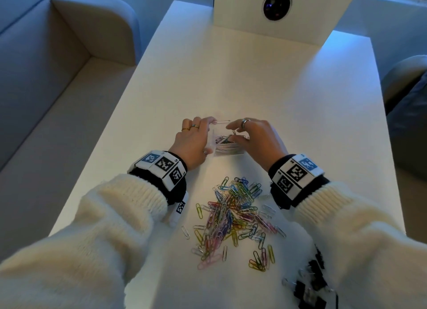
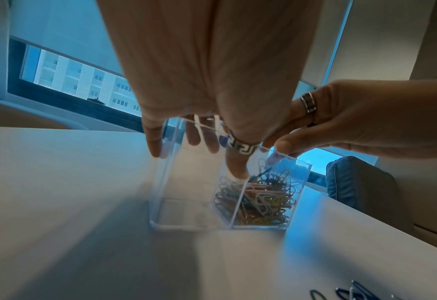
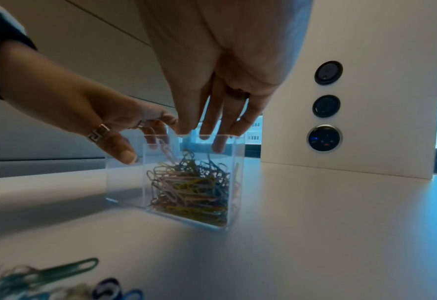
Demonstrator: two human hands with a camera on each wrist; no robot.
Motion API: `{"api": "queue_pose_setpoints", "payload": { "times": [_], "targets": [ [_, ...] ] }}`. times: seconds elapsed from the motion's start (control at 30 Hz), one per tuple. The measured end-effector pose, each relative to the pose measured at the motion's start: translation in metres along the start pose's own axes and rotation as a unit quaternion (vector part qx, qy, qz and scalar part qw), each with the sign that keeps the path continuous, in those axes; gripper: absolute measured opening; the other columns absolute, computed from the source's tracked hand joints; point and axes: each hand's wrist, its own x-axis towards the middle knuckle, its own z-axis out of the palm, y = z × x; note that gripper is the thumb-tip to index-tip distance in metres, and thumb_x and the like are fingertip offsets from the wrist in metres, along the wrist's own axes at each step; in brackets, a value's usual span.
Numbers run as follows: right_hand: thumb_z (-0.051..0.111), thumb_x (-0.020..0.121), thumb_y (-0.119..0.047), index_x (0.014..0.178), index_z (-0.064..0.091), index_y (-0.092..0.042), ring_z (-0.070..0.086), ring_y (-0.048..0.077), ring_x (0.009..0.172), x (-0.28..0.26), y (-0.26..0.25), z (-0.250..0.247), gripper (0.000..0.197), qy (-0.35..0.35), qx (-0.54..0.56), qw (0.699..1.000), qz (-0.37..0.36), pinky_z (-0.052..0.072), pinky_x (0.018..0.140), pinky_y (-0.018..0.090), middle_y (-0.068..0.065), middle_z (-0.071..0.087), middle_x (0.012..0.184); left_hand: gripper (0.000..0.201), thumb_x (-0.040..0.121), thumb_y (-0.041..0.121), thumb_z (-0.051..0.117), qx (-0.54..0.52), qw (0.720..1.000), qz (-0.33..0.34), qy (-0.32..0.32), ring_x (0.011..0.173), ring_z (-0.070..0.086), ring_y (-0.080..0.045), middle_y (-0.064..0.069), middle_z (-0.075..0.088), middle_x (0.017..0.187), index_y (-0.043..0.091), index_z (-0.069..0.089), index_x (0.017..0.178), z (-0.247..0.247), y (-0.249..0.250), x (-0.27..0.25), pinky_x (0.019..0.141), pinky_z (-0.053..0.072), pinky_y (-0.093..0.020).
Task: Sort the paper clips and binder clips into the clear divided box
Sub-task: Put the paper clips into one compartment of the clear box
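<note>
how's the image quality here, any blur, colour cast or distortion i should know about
Head view: cool blue cast, the table edges splay with wide-angle distortion, the binder clips are soft at the frame bottom. Left wrist view: the left hand looms large and blurred, the clear box is fairly sharp. Right wrist view: loose paper clips in the foreground are out of focus.

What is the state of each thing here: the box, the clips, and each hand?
Box: upright on the table, open on top; right compartment part full of paper clips, left one empty.
Paper clips: most loose in a pile on the table.
Binder clips: on the table, unsorted.
Left hand: holds the box's left side.
Right hand: over the right compartment, fingertips inside; grip unclear.
</note>
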Motion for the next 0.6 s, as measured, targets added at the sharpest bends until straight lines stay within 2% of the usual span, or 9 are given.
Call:
{"api": "queue_pose_setpoints", "payload": {
  "times": [0.03, 0.1, 0.17, 0.2, 0.23, 0.3, 0.4, 0.5, 0.6],
  "targets": [
    [0.065, 0.082, -0.018, 0.109, 0.065, -0.014, 0.062, 0.019, 0.096, 0.0, 0.003, -0.001, 0.028, -0.003, 0.0, 1.0, -0.006, 0.042, 0.088, 0.023, 0.003, 0.067, 0.11, 0.07, 0.085, 0.014, 0.059, 0.0, 1.0, 0.0, 0.001, 0.122, 0.027, -0.03, -0.01, 0.035, 0.135, 0.017, 0.018, 0.141, 0.0, 0.0, 0.0, 0.096, 0.036, -0.042],
    [0.065, 0.08, -0.036, 0.114, 0.062, -0.018, 0.062, 0.019, 0.099, 0.0, 0.006, -0.001, 0.039, -0.031, -0.043, 0.998, -0.025, 0.036, 0.096, 0.03, -0.001, 0.065, 0.114, 0.069, 0.085, 0.014, 0.058, 0.002, 1.0, 0.001, 0.003, 0.121, 0.027, -0.03, -0.01, 0.035, 0.134, 0.016, 0.018, 0.141, 0.0, 0.0, 0.0, 0.095, 0.036, -0.042],
    [0.059, 0.078, -0.053, 0.124, 0.054, -0.025, 0.058, 0.015, 0.106, -0.001, 0.005, 0.002, 0.054, -0.101, -0.139, 0.984, -0.048, 0.025, 0.101, 0.035, -0.006, 0.061, 0.123, 0.069, 0.085, 0.014, 0.057, 0.002, 1.0, 0.004, 0.003, 0.121, 0.027, -0.03, -0.011, 0.035, 0.133, 0.016, 0.018, 0.141, 0.001, 0.0, 0.0, 0.094, 0.035, -0.042],
    [0.057, 0.078, -0.056, 0.128, 0.049, -0.028, 0.055, 0.013, 0.111, -0.002, 0.004, 0.005, 0.057, -0.137, -0.183, 0.972, -0.058, 0.02, 0.103, 0.037, -0.008, 0.057, 0.128, 0.069, 0.085, 0.014, 0.057, 0.001, 1.0, 0.005, 0.003, 0.121, 0.027, -0.03, -0.011, 0.035, 0.133, 0.016, 0.017, 0.141, 0.001, 0.0, 0.0, 0.094, 0.035, -0.042],
    [0.056, 0.08, -0.055, 0.13, 0.046, -0.031, 0.052, 0.013, 0.115, -0.003, 0.004, 0.007, 0.056, -0.161, -0.215, 0.961, -0.069, 0.018, 0.104, 0.039, -0.01, 0.053, 0.132, 0.069, 0.085, 0.013, 0.057, 0.001, 1.0, 0.005, 0.003, 0.121, 0.027, -0.03, -0.011, 0.035, 0.133, 0.016, 0.018, 0.141, 0.001, -0.001, 0.0, 0.095, 0.035, -0.042],
    [0.054, 0.085, -0.046, 0.126, 0.049, -0.031, 0.051, 0.014, 0.114, -0.002, 0.004, 0.009, 0.044, -0.164, -0.252, 0.95, -0.083, 0.017, 0.104, 0.04, -0.01, 0.052, 0.131, 0.069, 0.085, 0.013, 0.058, 0.002, 1.0, 0.005, 0.005, 0.121, 0.027, -0.03, -0.011, 0.035, 0.133, 0.016, 0.018, 0.141, 0.001, -0.001, 0.0, 0.096, 0.036, -0.042],
    [0.047, 0.092, -0.031, 0.111, 0.06, -0.026, 0.055, 0.015, 0.103, 0.003, 0.005, 0.002, 0.024, -0.117, -0.271, 0.953, -0.072, 0.021, 0.101, 0.04, -0.009, 0.06, 0.114, 0.071, 0.085, 0.014, 0.059, 0.004, 1.0, 0.004, 0.006, 0.121, 0.028, -0.029, -0.01, 0.035, 0.133, 0.016, 0.017, 0.142, 0.002, -0.001, 0.0, 0.096, 0.036, -0.042],
    [0.051, 0.09, -0.026, 0.117, 0.057, -0.027, 0.051, 0.017, 0.11, 0.002, 0.001, -0.001, 0.027, -0.09, -0.259, 0.958, -0.088, 0.024, 0.098, 0.04, -0.009, 0.058, 0.12, 0.072, 0.084, 0.015, 0.059, 0.005, 1.0, 0.002, 0.008, 0.121, 0.028, -0.03, -0.01, 0.035, 0.133, 0.016, 0.017, 0.142, 0.004, -0.001, 0.001, 0.097, 0.037, -0.043],
    [0.048, 0.09, -0.024, 0.119, 0.056, -0.026, 0.045, 0.02, 0.116, 0.0, -0.004, 0.006, 0.03, -0.132, -0.254, 0.954, -0.094, 0.024, 0.098, 0.042, -0.009, 0.054, 0.123, 0.071, 0.085, 0.015, 0.058, 0.006, 1.0, -0.001, 0.011, 0.121, 0.027, -0.03, -0.011, 0.034, 0.134, 0.016, 0.017, 0.142, 0.004, -0.001, 0.0, 0.098, 0.037, -0.044]
  ]
}}
